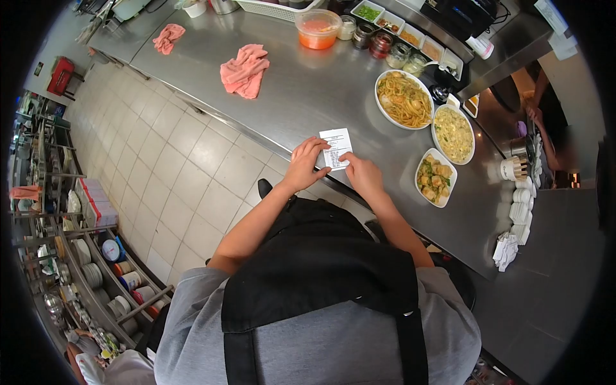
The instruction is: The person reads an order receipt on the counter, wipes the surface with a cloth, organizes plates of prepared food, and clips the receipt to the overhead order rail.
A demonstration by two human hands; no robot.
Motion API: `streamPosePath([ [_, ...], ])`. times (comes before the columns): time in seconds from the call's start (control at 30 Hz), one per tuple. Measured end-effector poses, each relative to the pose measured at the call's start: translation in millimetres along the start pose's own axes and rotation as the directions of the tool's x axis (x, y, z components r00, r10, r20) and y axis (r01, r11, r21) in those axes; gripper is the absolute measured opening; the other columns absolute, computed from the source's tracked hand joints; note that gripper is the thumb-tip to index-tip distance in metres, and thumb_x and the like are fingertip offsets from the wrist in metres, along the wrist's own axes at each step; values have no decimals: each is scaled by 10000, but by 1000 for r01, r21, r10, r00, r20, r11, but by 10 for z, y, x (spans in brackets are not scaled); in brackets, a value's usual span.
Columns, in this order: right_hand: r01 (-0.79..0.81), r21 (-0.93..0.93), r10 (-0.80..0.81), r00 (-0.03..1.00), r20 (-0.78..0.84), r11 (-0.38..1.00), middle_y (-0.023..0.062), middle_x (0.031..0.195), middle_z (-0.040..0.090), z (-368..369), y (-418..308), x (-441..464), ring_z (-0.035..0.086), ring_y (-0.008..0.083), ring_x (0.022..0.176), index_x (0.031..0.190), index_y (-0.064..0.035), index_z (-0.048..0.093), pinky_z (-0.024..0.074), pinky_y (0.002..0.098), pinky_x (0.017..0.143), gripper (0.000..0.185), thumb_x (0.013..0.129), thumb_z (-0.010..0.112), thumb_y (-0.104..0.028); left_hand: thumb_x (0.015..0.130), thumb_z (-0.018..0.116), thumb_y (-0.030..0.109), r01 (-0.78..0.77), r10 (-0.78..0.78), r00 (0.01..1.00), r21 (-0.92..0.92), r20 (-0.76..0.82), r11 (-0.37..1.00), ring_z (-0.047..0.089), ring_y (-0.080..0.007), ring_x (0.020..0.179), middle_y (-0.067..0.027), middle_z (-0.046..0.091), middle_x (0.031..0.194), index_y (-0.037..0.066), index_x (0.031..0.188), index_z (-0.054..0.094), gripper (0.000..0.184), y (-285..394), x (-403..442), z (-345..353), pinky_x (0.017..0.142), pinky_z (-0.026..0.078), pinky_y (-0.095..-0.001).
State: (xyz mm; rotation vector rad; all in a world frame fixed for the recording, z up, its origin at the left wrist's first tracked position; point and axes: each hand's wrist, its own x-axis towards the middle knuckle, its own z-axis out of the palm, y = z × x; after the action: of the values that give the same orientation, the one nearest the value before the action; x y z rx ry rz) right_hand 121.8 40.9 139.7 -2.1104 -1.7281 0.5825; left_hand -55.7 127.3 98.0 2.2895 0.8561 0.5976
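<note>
A white printed receipt (337, 142) is at the front edge of the steel counter, between my two hands. My left hand (305, 165) rests along its left side, fingers stretched out and the thumb apart, their tips touching the paper. On the right border, my right hand (363, 176) is closed, with its fingertips on the receipt's lower right part. To the right stand three white bowls of food: noodles (403, 99), a pale yellow fried-rice-like dish (453, 135) and chunky pieces with greens (435, 179).
Two pink cloths (245, 70) lie on the steel counter (308, 96). Behind are a tub of orange liquid (317, 31), several jars (380, 46) and topping trays (410, 35). White containers (521, 212) line the right end. Shelves of dishes (93, 276) stand left. Another person's arm (542, 122) shows far right.
</note>
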Motion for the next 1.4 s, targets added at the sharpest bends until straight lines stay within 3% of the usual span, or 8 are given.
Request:
streamPosePath([
  [0.6, 96, -13, -96, 995, 3, 995, 131, 732, 652, 183, -130, 47, 642, 338, 670, 988, -184, 605, 493, 471, 593, 196, 813, 550, -114, 733, 722, 255, 16, -15, 1000, -13, 22, 1000, 314, -280, 1327, -48, 445, 1306, 124, 1233, 484, 569, -3, 17, -8, 1057, 245, -437],
  [0.7, 66, -111, -64, 998, 24, 992, 120, 715, 644, 247, -85, -7, 633, 345, 684, 1006, -223, 601, 485, 474, 606, 223, 816, 540, -123, 731, 723, 247, 13, -13, 1000, -9, 10, 1000, 317, -280, 1323, -49, 445, 1304, 122, 1229, 486, 566, 3, 16, 13, 1056, 250, -438],
  [0.8, 22, -250, -40, 997, -65, 968, 114, 739, 655, 163, 197, 1, 640, 338, 694, 1017, -232, 602, 488, 468, 604, 232, 821, 539, -125, 724, 730, 230, 11, -11, 1000, -4, 8, 1000, 321, -281, 1321, -42, 444, 1305, 123, 1221, 492, 561, 0, 21, -15, 1053, 258, -438],
  [0.87, -156, -407, 144, 988, -60, 900, 133, 753, 656, -155, 304, -13, 647, 330, 699, 999, -189, 599, 494, 457, 587, 196, 821, 542, -133, 713, 740, 219, 18, -18, 1000, -2, 8, 1000, 325, -280, 1320, -34, 450, 1302, 126, 1215, 499, 565, 16, 20, -11, 1051, 265, -435],
  [0.9, -158, -408, 146, 987, -62, 899, 133, 753, 656, -211, 335, -32, 647, 330, 699, 999, -189, 599, 494, 457, 587, 196, 821, 542, -133, 713, 740, 219, 16, -16, 1000, -3, 8, 1000, 325, -280, 1320, -34, 450, 1302, 126, 1215, 499, 565, 3, 12, -4, 1051, 265, -435],
  [0.97, -96, -330, 71, 994, -86, 939, 132, 742, 653, -306, 382, -62, 643, 328, 703, 1002, -191, 606, 491, 450, 592, 194, 823, 547, -144, 705, 752, 219, 13, -13, 1000, 4, -6, 1000, 328, -278, 1320, -27, 454, 1300, 130, 1214, 501, 575, -24, 10, 24, 1051, 265, -435],
  [1.27, -44, -33, 45, 999, 20, 998, 132, 708, 639, -6, 40, -125, 628, 344, 679, 1011, -215, 606, 480, 478, 600, 228, 822, 532, -114, 700, 764, 246, -18, 18, 1000, -5, 5, 1000, 342, -297, 1310, -47, 462, 1296, 132, 1225, 489, 604, -38, 4, 5, 1037, 271, -448],
  [1.4, 2, -11, -1, 1000, 26, 1000, 134, 697, 633, 164, -51, -133, 625, 349, 664, 995, -212, 595, 477, 485, 589, 213, 818, 534, -110, 702, 764, 261, -22, 22, 1000, 4, 1, 1000, 342, -299, 1310, -50, 462, 1295, 132, 1226, 489, 606, -24, 8, -5, 1038, 269, -448],
])
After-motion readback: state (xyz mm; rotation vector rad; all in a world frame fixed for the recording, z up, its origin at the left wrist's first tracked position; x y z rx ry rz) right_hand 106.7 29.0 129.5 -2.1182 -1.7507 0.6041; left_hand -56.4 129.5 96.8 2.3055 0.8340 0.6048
